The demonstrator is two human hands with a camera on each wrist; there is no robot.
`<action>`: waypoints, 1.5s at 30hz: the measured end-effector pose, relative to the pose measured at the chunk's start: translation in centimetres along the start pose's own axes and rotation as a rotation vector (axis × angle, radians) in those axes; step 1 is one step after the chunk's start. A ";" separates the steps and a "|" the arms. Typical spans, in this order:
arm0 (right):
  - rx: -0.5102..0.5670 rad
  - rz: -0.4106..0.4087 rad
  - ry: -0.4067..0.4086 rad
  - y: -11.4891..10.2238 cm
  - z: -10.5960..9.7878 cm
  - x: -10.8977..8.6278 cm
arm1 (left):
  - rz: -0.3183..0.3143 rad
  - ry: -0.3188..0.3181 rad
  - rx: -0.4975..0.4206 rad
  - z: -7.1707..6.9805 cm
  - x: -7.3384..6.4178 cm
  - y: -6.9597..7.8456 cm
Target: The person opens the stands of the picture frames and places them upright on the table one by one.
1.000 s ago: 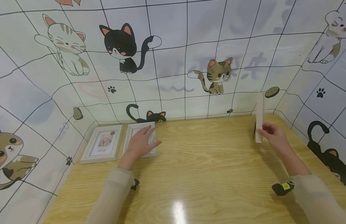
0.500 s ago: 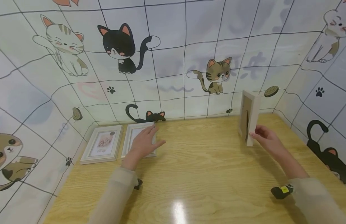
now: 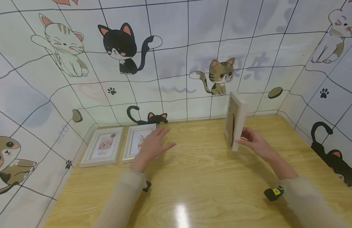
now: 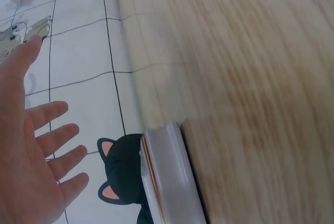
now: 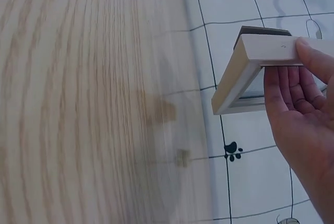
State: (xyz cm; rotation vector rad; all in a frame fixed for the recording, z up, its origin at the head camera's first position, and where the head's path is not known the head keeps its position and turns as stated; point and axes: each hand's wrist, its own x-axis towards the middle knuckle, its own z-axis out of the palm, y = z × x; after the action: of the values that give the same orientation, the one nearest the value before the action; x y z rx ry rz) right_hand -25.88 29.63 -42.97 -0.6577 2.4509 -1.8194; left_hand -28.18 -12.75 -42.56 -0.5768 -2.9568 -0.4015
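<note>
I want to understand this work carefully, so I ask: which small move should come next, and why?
Probably the right hand should bring the upright picture frame closer to the left hand: the right hand grips this frame, while the left hand's fingers hold nothing.

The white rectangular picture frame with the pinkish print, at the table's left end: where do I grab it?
I'd pinch the pinkish-print frame by the middle of its near edge, thumb on top, coming from your side. It lies flat, with the cat-patterned white wall close on its left and a narrow gap to the second white rectangular frame; its near edge faces yellowish wooden tabletop.
</note>
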 end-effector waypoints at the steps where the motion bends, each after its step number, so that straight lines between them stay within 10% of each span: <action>1: -0.002 -0.012 -0.004 0.0 0.3 0.3 | -0.001 0.000 0.000 0.0 0.1 0.3; 16: -0.027 -0.143 -0.093 0.5 4.7 2.9 | 0.086 -0.047 -0.057 1.9 1.4 4.7; 45: -0.111 -0.016 -0.110 1.8 6.8 3.4 | 0.043 -0.092 -0.172 4.4 3.0 11.2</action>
State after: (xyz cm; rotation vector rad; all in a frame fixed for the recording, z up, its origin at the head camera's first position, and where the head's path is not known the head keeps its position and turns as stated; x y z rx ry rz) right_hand -27.74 22.68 -46.02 -0.7640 2.4959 -1.6147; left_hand -26.89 -0.51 -43.69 -0.6946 -3.0095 -0.6468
